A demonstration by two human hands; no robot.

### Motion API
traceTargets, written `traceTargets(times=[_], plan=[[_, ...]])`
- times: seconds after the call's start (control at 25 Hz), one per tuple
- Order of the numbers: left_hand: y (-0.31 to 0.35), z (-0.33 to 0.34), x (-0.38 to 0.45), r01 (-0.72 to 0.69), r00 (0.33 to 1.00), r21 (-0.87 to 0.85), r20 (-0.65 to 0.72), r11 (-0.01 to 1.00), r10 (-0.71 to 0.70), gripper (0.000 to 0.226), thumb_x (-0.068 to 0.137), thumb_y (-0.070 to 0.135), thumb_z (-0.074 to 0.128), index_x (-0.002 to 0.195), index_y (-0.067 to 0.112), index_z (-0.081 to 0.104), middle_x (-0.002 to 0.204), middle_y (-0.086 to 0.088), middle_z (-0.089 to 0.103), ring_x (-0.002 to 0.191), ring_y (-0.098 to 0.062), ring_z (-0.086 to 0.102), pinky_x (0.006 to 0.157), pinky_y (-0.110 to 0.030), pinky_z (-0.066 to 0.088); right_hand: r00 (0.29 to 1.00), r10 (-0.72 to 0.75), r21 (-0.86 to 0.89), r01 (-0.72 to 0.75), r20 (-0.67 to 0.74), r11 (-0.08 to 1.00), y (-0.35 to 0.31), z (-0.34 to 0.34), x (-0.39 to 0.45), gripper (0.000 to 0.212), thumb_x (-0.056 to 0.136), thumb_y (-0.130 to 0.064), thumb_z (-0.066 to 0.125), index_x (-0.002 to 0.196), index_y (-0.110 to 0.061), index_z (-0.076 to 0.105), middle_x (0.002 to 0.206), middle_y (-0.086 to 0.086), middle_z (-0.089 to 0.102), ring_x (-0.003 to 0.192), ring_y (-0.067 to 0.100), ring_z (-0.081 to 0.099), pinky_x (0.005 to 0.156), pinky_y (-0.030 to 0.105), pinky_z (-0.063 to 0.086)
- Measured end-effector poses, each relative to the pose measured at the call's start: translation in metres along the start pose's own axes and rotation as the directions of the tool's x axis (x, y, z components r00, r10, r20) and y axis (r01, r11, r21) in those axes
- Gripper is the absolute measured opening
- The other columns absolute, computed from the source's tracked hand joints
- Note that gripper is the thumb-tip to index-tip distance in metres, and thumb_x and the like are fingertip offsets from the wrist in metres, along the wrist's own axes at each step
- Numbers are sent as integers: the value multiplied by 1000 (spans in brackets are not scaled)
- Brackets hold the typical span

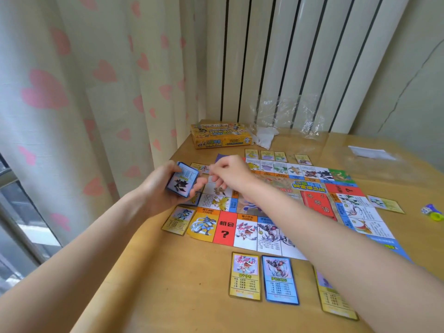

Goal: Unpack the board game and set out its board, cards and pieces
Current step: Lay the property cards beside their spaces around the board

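The paper game board [223, 227] lies unfolded on the wooden table [182, 289]. My left hand [158, 188] grips a small deck of blue-backed cards [182, 180] above the board's left edge. My right hand [228, 173] hovers just right of the deck with fingertips pinched; whether a card is in them is not visible. Single cards lie around the board: a yellow card [245, 276], a blue card [280, 280], another yellow card [179, 219] at the left corner, and several along the far edge. A red card stack [317, 203] sits on the board's middle.
The yellow game box [219, 135] stands at the far left of the table beside crumpled clear plastic wrap [286, 116]. Small pieces, blue and yellow-green, with a die [431, 212], lie at the right edge. A heart-print curtain [96, 92] hangs close on the left.
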State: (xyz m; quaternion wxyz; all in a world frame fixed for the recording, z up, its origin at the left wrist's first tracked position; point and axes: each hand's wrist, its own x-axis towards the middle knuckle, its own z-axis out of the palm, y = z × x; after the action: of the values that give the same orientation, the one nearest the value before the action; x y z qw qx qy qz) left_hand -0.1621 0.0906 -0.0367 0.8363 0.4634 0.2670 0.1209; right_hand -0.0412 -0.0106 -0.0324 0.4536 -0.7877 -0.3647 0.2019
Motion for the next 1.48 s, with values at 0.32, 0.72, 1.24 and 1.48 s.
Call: traceTargets(times=[0.32,0.72,1.24,1.48], plan=[[-25,57,3,-53,989,283,148,958,11,15,94,4,46,99,0,59,78,-14,72,63,-18,70,60,-27,58,994,24,-60,-17,108,998,19,-72,-43,21,79,-18,74,71,-12,55,68,9,66,50,12,52,45,19,39],[-28,146,59,-123,976,328,209,937,55,18,96,7,46,107,-5,54,77,-15,70,59,-19,67,52,-25,57,939,216,358,-110,-269,927,74,-187,-3,18,82,6,62,79,-10,55,64,8,59,39,4,52,38,13,40],[-32,190,176,-65,989,421,146,905,3,28,96,12,46,118,-5,46,88,-22,62,61,-23,55,61,-30,46,837,409,-315,-524,-363,792,162,-261,118,11,82,-4,68,80,4,61,42,4,59,36,11,53,50,21,46],[-41,193,179,13,991,305,121,952,-53,29,97,23,47,112,-1,53,87,-22,69,62,-22,62,54,-25,51,852,347,-571,-521,-392,634,151,-251,115,26,85,-9,63,62,-10,50,24,-6,44,27,3,46,36,16,34]])
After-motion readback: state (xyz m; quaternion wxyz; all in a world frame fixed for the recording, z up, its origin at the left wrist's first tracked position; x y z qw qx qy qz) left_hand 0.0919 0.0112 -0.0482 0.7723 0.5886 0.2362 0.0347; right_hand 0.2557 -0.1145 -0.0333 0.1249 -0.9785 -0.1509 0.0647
